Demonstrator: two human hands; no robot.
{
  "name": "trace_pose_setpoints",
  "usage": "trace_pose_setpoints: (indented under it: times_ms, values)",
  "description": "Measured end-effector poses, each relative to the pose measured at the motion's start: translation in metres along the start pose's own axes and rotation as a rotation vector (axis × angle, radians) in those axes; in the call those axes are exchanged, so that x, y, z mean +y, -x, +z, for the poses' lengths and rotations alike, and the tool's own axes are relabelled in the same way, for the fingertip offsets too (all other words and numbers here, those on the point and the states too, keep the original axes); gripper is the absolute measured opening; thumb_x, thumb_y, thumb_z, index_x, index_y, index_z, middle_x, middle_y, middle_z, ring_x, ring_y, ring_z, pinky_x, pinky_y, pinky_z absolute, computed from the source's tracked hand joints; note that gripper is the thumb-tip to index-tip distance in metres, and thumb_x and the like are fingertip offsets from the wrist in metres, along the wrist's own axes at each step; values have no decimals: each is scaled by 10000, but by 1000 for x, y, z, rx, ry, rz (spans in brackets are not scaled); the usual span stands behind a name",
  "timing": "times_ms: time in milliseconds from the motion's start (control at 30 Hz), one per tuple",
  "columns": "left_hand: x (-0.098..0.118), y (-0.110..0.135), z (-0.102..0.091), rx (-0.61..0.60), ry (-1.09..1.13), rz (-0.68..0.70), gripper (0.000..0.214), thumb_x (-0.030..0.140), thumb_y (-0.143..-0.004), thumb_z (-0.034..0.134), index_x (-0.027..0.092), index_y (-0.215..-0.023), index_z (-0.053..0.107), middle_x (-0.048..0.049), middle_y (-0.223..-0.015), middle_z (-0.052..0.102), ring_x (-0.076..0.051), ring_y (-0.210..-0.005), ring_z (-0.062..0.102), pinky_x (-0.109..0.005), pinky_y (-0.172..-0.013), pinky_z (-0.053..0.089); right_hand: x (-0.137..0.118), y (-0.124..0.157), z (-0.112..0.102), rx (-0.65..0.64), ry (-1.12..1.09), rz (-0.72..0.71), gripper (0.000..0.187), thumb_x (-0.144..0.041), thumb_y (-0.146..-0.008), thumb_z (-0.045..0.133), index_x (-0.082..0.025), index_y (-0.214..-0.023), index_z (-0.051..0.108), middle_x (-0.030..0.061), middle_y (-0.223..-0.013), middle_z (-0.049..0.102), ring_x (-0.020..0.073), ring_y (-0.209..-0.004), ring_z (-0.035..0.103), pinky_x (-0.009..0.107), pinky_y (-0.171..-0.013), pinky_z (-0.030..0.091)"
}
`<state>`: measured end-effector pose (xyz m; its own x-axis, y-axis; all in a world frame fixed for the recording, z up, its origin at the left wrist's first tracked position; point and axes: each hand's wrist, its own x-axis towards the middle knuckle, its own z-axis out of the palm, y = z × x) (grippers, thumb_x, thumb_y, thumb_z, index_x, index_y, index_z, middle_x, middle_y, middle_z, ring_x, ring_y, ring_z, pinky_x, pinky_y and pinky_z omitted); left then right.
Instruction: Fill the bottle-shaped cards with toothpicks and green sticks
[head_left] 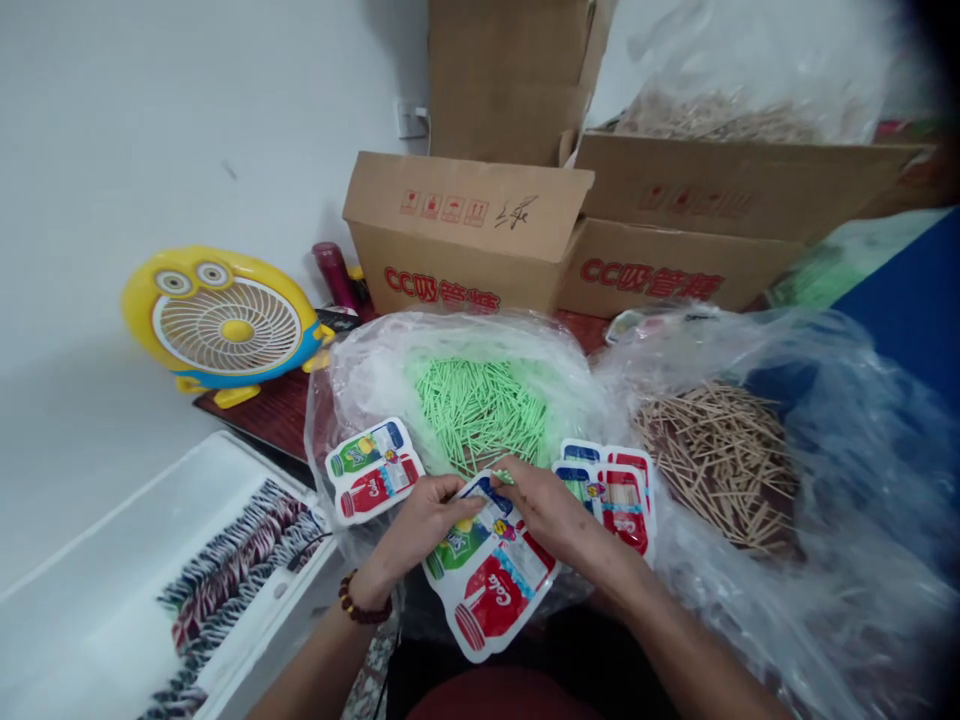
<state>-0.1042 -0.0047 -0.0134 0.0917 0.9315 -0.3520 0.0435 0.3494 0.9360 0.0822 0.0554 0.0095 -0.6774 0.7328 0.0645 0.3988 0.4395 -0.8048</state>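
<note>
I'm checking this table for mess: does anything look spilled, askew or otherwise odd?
Mainly the yellow fan: it appears to lean at the left end of the table, though lens distortion may explain that. I see no clear spill; the green sticks and brown sticks lie heaped amid clear plastic.

Both forearms are bared and angled inward from the lower edge: the left forearm point(319, 655) is slanted up to the right, the right forearm point(667, 620) up to the left. The hands are held close together — a small gap is left between them. On the left hand point(435, 515) the thumb is pointed toward the right hand point(544, 505), whose back is turned upward — its fingertips are gathered in a pinch.
</note>
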Motion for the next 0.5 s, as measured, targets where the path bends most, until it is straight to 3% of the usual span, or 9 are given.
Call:
trace_pose_setpoints:
  times_ms: [100,200,400,500]
  values:
    - [0,0,2,-10,-77,48,301,402,-779,641,157,-638,538,64,-549,430,-78,-491,358,-195,-469,282,-2,1,-3,-19,-5,5,129,-235,-939,395,-215,-838,473,0,-752,556,152,-695,526,269,-648,374]
    - [2,4,3,-19,-142,142,337,400,-816,608,161,-605,498,68,-550,365,-75,-503,308,-196,-468,252,-5,4,-10,32,-195,46,181,-323,-939,439,-217,-802,493,-10,-737,551,142,-678,518,265,-639,380]
    - [4,9,7,-28,-224,327,338,336,-870,546,160,-587,491,43,-603,412,-91,-567,355,-199,-536,311,-18,3,-17,517,-1135,85,116,-350,-901,535,-235,-903,544,-35,-736,603,135,-722,607,323,-810,478]
    - [2,7,12,-29,-242,397,344,318,-893,510,160,-588,489,37,-609,402,-100,-587,362,-206,-557,315,-28,3,-8,585,-1450,53,115,-319,-854,612,-236,-901,547,-46,-727,613,143,-758,647,362,-890,487]
